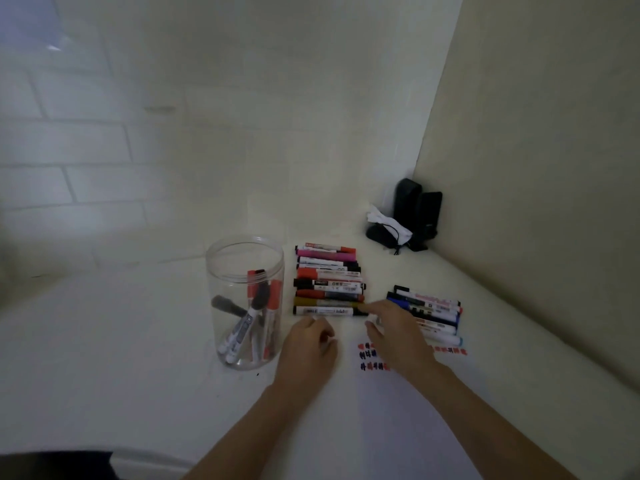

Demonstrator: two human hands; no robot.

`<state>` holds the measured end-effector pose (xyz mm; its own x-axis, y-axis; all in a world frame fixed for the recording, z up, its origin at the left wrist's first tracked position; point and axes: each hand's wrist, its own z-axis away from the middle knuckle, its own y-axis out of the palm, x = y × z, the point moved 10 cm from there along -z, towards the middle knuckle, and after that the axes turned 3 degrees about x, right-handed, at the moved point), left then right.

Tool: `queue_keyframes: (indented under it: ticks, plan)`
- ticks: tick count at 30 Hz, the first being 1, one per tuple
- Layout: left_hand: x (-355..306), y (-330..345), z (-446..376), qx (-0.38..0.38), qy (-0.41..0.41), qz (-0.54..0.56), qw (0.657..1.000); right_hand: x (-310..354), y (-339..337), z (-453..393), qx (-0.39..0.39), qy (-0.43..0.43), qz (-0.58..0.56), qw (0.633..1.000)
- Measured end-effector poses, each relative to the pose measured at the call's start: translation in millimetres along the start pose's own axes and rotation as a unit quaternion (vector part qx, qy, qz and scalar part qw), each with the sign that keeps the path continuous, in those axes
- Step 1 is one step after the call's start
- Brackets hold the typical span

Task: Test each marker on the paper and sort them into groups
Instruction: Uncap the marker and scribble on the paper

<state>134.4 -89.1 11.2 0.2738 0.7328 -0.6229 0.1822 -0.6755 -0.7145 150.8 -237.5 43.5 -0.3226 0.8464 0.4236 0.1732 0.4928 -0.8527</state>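
**At the front of the left pile, one marker is being lined up**

Beside the jar (245, 303), the nearest marker (329, 311) lies flat, its long side running left to right. The right hand (398, 336) is spread open, fingertips touching its right end; the left hand (308, 344) is loosely curled at its left end, and a grip cannot be told. It should be nudged gently, straight against the left pile (329, 275); the right pile (427, 315) and the paper (398, 410) should be left alone.
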Motion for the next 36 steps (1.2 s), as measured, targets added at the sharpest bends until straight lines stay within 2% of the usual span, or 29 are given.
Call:
queue_keyframes:
  ticks: [6, 10, 16, 18, 20, 22, 24, 27, 30, 32, 36]
  plan:
    - [15, 4, -3, -0.017, 0.004, 0.035, 0.999, 32, 28, -26, 0.045, -0.046, 0.053, 0.997]
    - [13, 2, -4, -0.035, 0.02, 0.052, 0.998, 31, 33, -21, 0.02, -0.04, 0.12, 0.992]
    - [16, 3, -3, -0.029, 0.024, 0.044, 0.998, 33, 29, -19, 0.058, -0.03, 0.18, 0.981]
    - [16, 2, -3, -0.024, 0.009, 0.041, 0.999, 36, 1, -15, 0.014, -0.021, 0.101, 0.995]
    - [19, 1, -4, -0.024, -0.013, 0.049, 0.998, 22, -29, -4, -0.034, 0.033, -0.098, 0.994]
    - [21, 1, -4, -0.019, -0.034, 0.075, 0.996, -9, -40, 18, -0.052, 0.131, -0.312, 0.94]
    - [16, 0, -3, -0.007, -0.038, 0.09, 0.995, -34, -30, 45, -0.03, 0.224, -0.435, 0.872]
    - [-19, 3, -2, 0.032, 0.018, 0.108, 0.993, -49, -17, 74, -0.008, 0.283, -0.493, 0.822]
    - [-74, 14, 3, 0.079, 0.131, 0.035, 0.988, -44, -13, 83, -0.007, 0.278, -0.536, 0.797]
    - [-92, 25, 7, 0.108, 0.167, -0.008, 0.98, -37, -15, 83, -0.004, 0.258, -0.55, 0.794]
    - [-95, 41, 11, 0.167, 0.16, -0.007, 0.973, -32, -23, 82, -0.01, 0.23, -0.539, 0.81]
